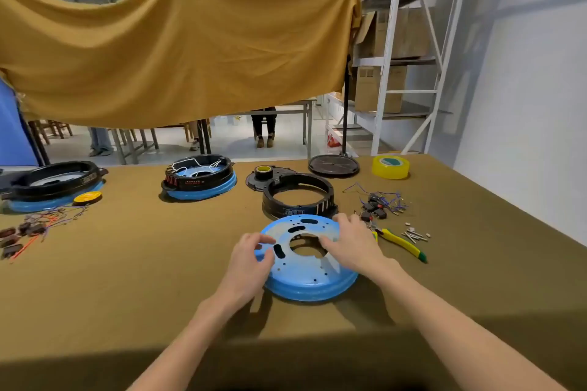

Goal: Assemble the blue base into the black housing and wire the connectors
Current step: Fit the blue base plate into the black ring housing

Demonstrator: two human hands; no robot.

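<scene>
Holding the blue base (309,267) flat on the table (158,263), just in front of the empty black housing (298,197). Left hand (251,259) pinches the rim, right hand (351,243) rests on top, fingers curled into the centre hole. Suggest lifting level with 2 hands and matching slots before seating.

open cloth between blue base (309,267) and pliers (401,241); black housing (298,197) seemingly touching behind
</scene>
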